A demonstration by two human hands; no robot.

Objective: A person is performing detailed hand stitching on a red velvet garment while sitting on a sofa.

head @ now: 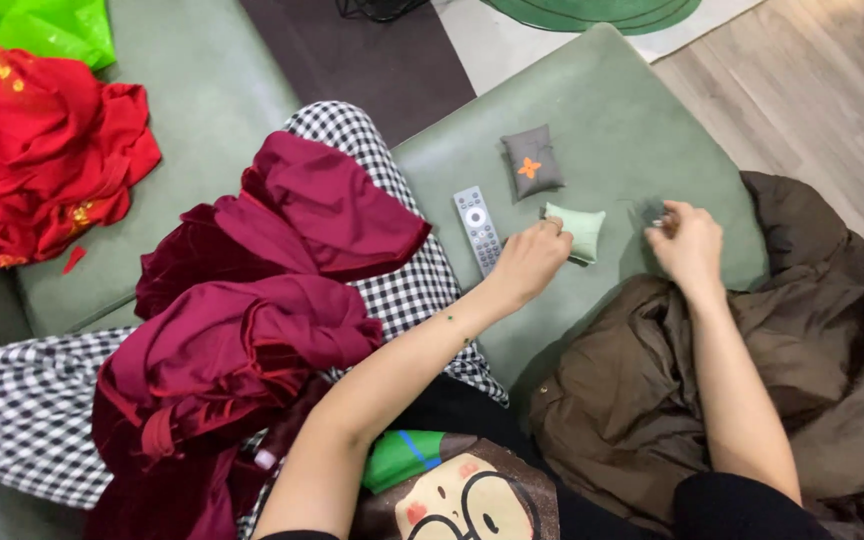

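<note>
Green upholstered seating (642, 110) fills the view, with wood floor (812, 90) beyond at far right. Left hand (527, 262), fingers curled together, pinches the near-left corner of a pale green pouch (578, 228) lying on the cushion. Right hand (690, 243), just right of the pouch, closes on a small dark item (652, 212); what it is cannot be told. The step in hand appears to be handling the pouch; a next move would call for a firmer two-handed grip. Outward lie a grey remote (478, 228), a grey pouch with an orange flower (531, 160), maroon velvet (252, 330) over checked cloth (32, 410), a brown garment (652, 400), and red fabric (42, 150) far left.
</note>
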